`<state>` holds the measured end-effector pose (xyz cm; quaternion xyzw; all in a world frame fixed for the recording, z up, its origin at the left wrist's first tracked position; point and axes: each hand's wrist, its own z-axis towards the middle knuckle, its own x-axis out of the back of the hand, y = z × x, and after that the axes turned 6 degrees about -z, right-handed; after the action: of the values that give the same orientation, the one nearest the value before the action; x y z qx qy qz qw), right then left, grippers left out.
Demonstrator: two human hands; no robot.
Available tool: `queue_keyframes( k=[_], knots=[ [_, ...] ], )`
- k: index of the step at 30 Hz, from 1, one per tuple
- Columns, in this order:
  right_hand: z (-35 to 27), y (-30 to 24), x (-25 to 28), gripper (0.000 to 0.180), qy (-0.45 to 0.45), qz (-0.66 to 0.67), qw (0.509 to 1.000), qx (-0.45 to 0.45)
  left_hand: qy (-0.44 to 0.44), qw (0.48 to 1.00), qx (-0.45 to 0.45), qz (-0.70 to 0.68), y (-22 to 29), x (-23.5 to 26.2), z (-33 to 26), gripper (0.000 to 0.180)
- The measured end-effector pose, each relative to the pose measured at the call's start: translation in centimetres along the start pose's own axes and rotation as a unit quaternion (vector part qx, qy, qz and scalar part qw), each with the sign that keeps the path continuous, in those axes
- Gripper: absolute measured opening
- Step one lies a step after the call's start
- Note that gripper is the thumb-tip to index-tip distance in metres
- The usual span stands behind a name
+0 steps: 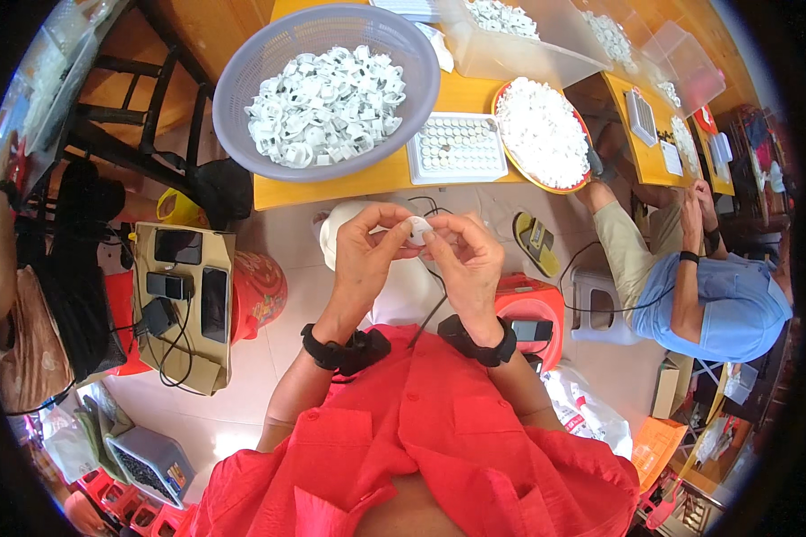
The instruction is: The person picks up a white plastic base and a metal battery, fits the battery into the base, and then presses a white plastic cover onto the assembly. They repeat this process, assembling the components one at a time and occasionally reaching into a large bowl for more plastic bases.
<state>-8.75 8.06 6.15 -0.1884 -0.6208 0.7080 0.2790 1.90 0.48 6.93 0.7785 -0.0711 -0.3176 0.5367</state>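
Note:
Between the fingertips of both hands is a small round white plastic piece (418,231), held up in front of the red shirt. My left hand (364,255) pinches it at its left side with thumb and forefinger. From the other side, the thumb and fingers of my right hand (467,264) close on its edge. The fingers partly cover the piece, so its finer detail cannot be made out. Just beyond the hands, on the yellow table, lies a white tray (489,174) with rows of small round pieces. A black band circles each wrist.
A grey basket (227,107) heaped with white plastic parts stands on the table (331,190), beside a red-rimmed bowl (521,172) of white pieces. A cardboard box (208,365) with phones sits left, a red stool (560,313) right. Another person (721,300) sits farther right.

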Motion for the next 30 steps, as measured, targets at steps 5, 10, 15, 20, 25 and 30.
queue_keyframes(
  k=[5, 10, 15, 20, 25, 30],
  knots=[
    [0.2, -0.9, 0.1, 0.011, 0.010, 0.032, 0.999, -0.043, -0.014, 0.995, -0.058, 0.081, -0.1, -0.5, -0.3, 0.021],
    [0.3, -1.0, 0.4, 0.010, 0.012, -0.055, 0.998, -0.007, -0.021, 0.952, -0.163, 0.257, 0.1, -1.0, -0.4, 0.029],
    [0.3, -1.6, 0.6, 0.011, 0.002, -0.171, 0.984, 0.056, -0.029, 0.915, -0.224, 0.334, -0.8, -0.5, -0.1, 0.029],
    [0.3, -1.6, 0.8, 0.011, 0.002, -0.170, 0.984, 0.052, -0.026, 0.874, -0.299, 0.381, -1.0, -0.7, 0.1, 0.026],
    [0.2, -0.5, 1.0, 0.010, 0.008, -0.077, 0.997, -0.014, -0.050, 0.841, -0.334, 0.423, -1.1, -0.7, 0.5, 0.026],
    [0.3, -0.2, 1.0, 0.012, 0.015, -0.015, 0.999, -0.046, -0.052, 0.865, -0.313, 0.389, -0.9, -0.7, 0.9, 0.026]
  ],
)
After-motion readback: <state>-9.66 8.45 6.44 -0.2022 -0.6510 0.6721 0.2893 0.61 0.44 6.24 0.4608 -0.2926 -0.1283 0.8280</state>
